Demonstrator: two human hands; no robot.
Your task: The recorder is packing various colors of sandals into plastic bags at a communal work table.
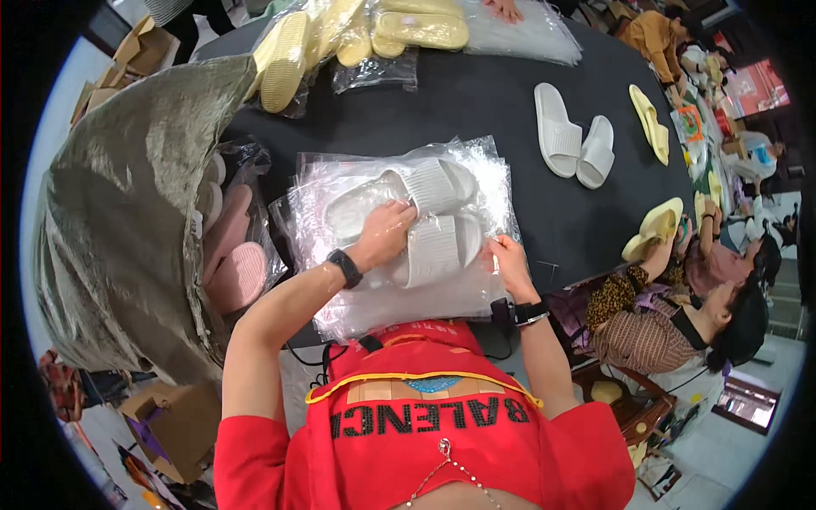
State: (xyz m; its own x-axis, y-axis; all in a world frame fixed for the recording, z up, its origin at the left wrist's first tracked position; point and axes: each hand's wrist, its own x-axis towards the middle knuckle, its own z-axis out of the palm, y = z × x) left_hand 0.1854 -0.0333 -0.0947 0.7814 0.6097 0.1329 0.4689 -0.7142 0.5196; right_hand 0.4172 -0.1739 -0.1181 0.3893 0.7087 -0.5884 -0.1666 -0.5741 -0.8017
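A pair of light grey slippers (pixel 435 252) lies side by side on a stack of clear plastic bags (pixel 340 310) in front of me. Clear film glints around the pair, so it looks at least partly inside the top bag. My left hand (pixel 387 232) comes in from the left, its fingers curled over the inner edges of both slippers. Its fingertips are partly hidden. On the right, beside the toe ends, my right hand (pixel 510 262) pinches the edge of the clear plastic bag (pixel 495 204) between thumb and fingers.
Wrapped yellow slippers (pixel 285 64) and more clear bags (pixel 527 38) lie at the far side. Loose grey slippers (pixel 557 132) and a yellow slipper (pixel 649 125) sit rightward. A grey-green sack (pixel 119 221) with pink slippers (pixel 236 276) stands left. A co-worker (pixel 671 327) sits at right.
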